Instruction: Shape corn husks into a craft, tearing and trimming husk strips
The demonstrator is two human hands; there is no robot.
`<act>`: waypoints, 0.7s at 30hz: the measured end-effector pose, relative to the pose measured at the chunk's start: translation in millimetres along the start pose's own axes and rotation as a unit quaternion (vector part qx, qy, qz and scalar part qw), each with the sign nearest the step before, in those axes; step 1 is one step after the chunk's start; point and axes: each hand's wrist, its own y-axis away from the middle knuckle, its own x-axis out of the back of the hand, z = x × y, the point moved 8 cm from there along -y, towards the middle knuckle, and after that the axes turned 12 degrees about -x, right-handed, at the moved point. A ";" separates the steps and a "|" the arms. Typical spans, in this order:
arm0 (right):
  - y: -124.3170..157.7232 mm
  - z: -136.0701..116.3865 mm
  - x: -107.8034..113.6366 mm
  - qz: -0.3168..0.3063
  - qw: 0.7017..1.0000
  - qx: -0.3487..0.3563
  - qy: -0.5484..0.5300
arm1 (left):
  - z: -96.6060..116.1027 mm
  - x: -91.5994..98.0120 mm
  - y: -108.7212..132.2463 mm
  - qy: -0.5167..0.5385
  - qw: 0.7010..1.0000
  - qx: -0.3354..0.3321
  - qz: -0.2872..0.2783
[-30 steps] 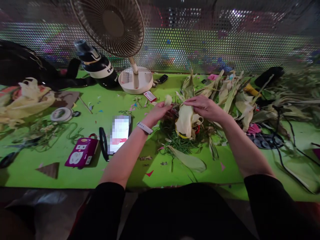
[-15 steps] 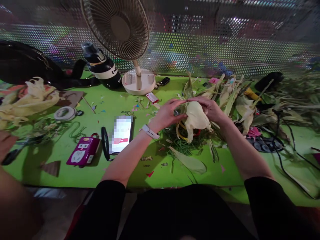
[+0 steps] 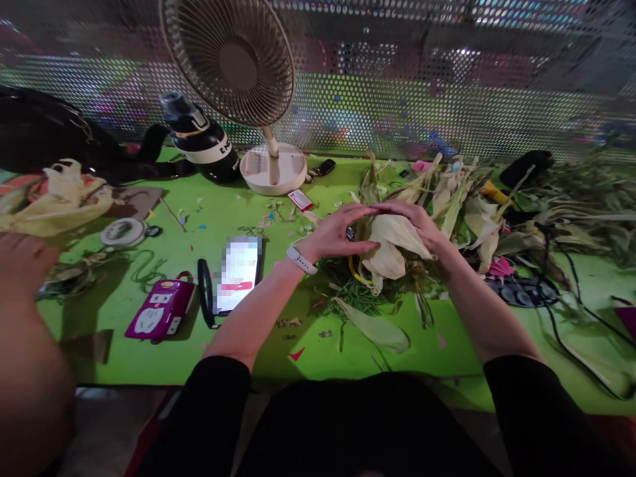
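Note:
A pale dried corn husk [image 3: 390, 245], its leaves spread and drooping, is held in the middle of the bench. My left hand [image 3: 338, 233] curves around its left side, thumb low and fingers over the top. From behind and the right, my right hand [image 3: 417, 222] grips the same husk; its leaves hide part of those fingers. Below lie a tangle of green string [image 3: 360, 295] and a yellow ring-like band [image 3: 354, 270], both partly covered. One flat loose husk leaf [image 3: 380, 329] rests nearer to me.
More dried husks [image 3: 479, 225] spread to the right beside black cables [image 3: 551, 318]. Leftward are a lit phone [image 3: 238, 275], a purple power socket [image 3: 161, 310] and a tape roll [image 3: 123, 232]. A fan [image 3: 273, 169] and bottle [image 3: 209, 149] stand behind. Another person's arm [image 3: 30, 331] reaches in at left.
The husk has turned and its leaves now fan further right and lower, while both hands keep hold. The other person's hand at left has moved inward, and the scissors there no longer show.

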 end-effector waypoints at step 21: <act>1.2 -19.9 2.3 0.139 0.988 -0.061 -0.011 | -31.3 -33.5 10.9 0.071 0.978 0.156 0.118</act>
